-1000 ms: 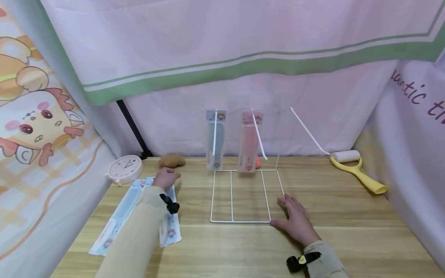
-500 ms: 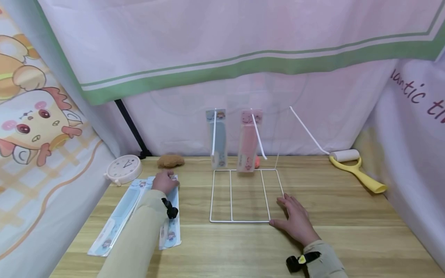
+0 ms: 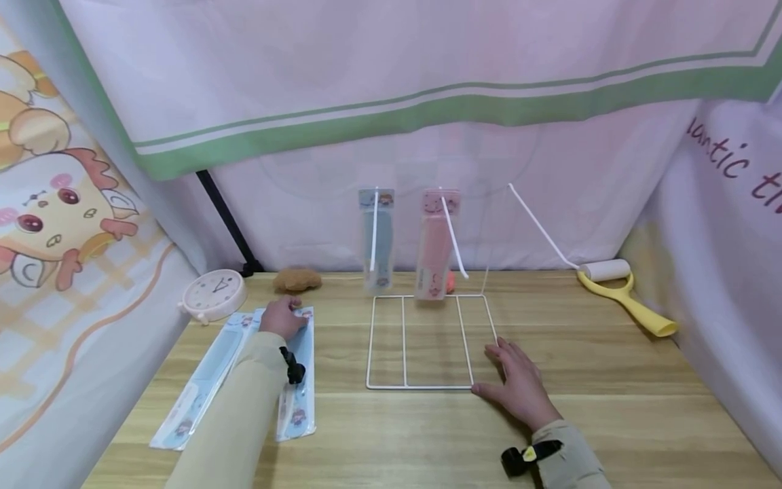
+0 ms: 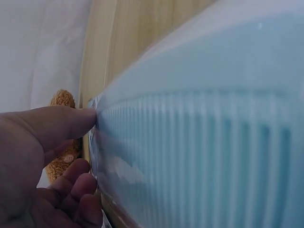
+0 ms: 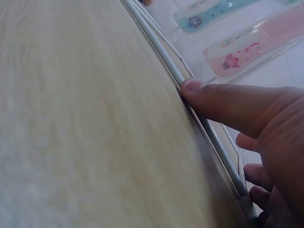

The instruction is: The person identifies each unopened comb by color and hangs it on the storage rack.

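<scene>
Two combs hung on the rack (image 3: 427,339) already: a blue comb (image 3: 376,238) and a pink comb (image 3: 435,244), both packed, on the two nearer hooks. Third hook (image 3: 540,227) bare, out beyond the right hand (image 3: 519,387).

Left hand (image 3: 282,317) down on the top end of a flat packed comb (image 3: 297,370) on the table (image 3: 391,435); in the left wrist view, thumb (image 4: 57,126) at the pack's edge and fingers curled beneath it, so a pinch begun, the pack not lifted as far as seen. Another pack (image 3: 204,377) just left of that grip, lying untouched.

Right hand spread flat, fingers relaxed, holding nothing, thumb (image 5: 223,102) pressed against the rack's base wire at its near right corner, probably steadying it.

Judged roughly halfway: two hung, two on the table, one in hand.
</scene>
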A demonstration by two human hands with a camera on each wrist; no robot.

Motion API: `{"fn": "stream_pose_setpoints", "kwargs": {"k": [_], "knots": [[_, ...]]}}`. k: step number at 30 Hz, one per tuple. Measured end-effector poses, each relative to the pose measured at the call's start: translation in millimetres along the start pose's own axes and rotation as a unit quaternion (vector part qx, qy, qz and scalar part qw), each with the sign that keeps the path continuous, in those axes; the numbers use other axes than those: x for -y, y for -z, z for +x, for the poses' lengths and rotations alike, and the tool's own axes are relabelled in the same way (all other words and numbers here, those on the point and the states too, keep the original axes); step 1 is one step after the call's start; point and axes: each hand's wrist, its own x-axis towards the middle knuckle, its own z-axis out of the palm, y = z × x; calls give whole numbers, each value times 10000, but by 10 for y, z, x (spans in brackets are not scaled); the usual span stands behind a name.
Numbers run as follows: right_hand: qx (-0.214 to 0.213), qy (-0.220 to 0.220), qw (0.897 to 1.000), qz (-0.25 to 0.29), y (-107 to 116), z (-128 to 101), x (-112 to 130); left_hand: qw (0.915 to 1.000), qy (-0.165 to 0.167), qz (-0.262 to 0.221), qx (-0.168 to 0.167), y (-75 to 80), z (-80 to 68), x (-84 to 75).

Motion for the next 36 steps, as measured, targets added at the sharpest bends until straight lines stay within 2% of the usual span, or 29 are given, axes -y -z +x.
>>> {"fn": "stream_pose_setpoints", "kwargs": {"k": [4,8,13,19,22,25,27,31,36], "knots": [[-27,30,10000,16,7,-1,5,9994,-121,325,-34,14,15,35],[-57,61,10000,-1,8,-10,8,9981,-230,542,161,9,38,62],[-2,17,10000,9,15,-10,18,9969,-393,571,366,1,24,13],[55,-50,10000,13,16,-1,17,9971,-247,623,356,-15,-61,-43],[62,-65,10000,18,20,-1,21,9941,-77,1050,271,-43,-105,-62],[62,-78,9999,40,30,-6,42,9867,94,1605,239,-73,-140,-88],[60,-72,9999,51,35,-9,53,9839,147,1763,248,-85,-156,-116],[41,-56,10000,32,41,-10,62,9851,168,1678,324,-90,-173,-153],[45,-43,10000,-21,38,-14,51,9912,128,1219,497,-94,-173,-117]]}}
